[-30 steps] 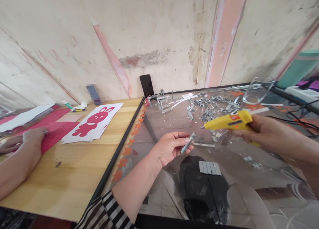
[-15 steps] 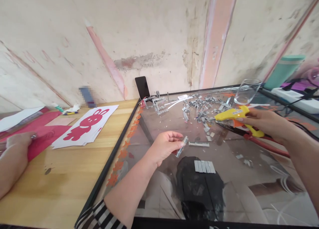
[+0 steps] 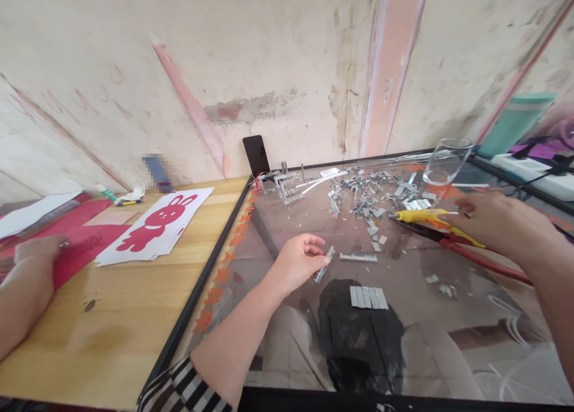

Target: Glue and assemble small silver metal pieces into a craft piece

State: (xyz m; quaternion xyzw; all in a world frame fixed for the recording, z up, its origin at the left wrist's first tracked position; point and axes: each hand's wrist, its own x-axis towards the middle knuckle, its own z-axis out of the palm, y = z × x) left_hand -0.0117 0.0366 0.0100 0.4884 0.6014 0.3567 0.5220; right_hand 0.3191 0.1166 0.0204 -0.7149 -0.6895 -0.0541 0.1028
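My left hand (image 3: 301, 261), closed in a pinch, holds a narrow grey strip (image 3: 324, 265) tilted above the glass tabletop. Just right of it lies a similar grey strip (image 3: 358, 257). Nearer to me rests a flat panel of several grey pieces (image 3: 368, 298) side by side. On the right, my right hand (image 3: 491, 223) has its fingers curled at the yellow hot glue gun (image 3: 417, 215), which is low and on its side over a red-handled cutting tool (image 3: 484, 259). The fingers' grip is partly hidden.
Many small grey pieces (image 3: 368, 191) are scattered at the back, beside a small grey structure (image 3: 287, 188). A phone (image 3: 256, 155) leans on the wall. A drinking glass (image 3: 447, 164) stands back right. At left, another person's hand (image 3: 38, 253) rests on red paper near a rabbit print (image 3: 164, 220).
My right hand has moved slightly right and turned over, and the glue gun now lies lower and flatter. My left hand stays almost still with the strip.
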